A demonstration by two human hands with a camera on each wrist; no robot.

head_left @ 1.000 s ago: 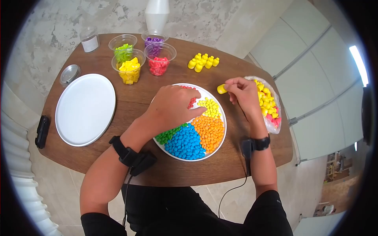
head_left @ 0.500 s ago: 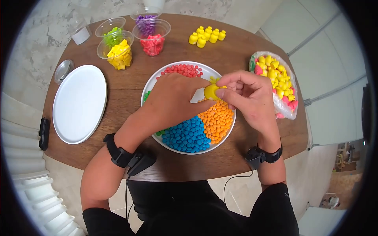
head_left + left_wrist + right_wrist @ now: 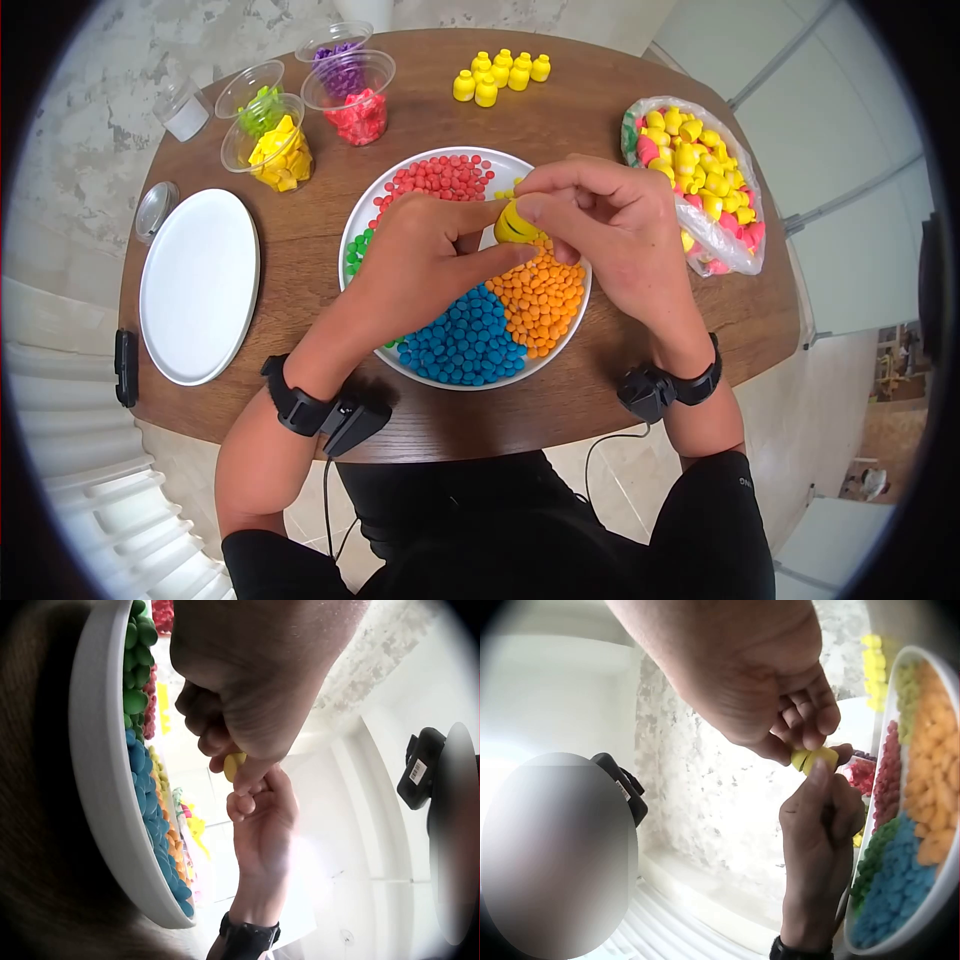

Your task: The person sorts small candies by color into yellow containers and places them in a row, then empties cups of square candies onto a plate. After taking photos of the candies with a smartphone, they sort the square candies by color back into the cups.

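Note:
Both hands meet over the round plate (image 3: 465, 382) of candies sorted by colour: red, green, blue, orange and some yellow. Between them is a small yellow bottle-shaped piece (image 3: 514, 226). My left hand (image 3: 425, 255) pinches its wider end between thumb and index finger; my right hand (image 3: 620, 235) pinches the narrower end. In the right wrist view the yellow piece (image 3: 822, 759) shows between the right fingertips and the left thumb. In the left wrist view the fingers hide most of the yellow piece (image 3: 233, 766).
Similar yellow pieces (image 3: 486, 92) stand grouped at the back. An opened bag (image 3: 720, 245) of yellow and pink pieces lies right. Clear cups hold yellow (image 3: 282, 155), red (image 3: 358, 117), green (image 3: 262, 112) and purple (image 3: 340, 72) pieces. An empty white plate (image 3: 200, 287) lies left.
The right hand has brought the yellow piece from beside the bag to the left hand, over the candy plate. The left fingers now grip it too. The head view has shifted.

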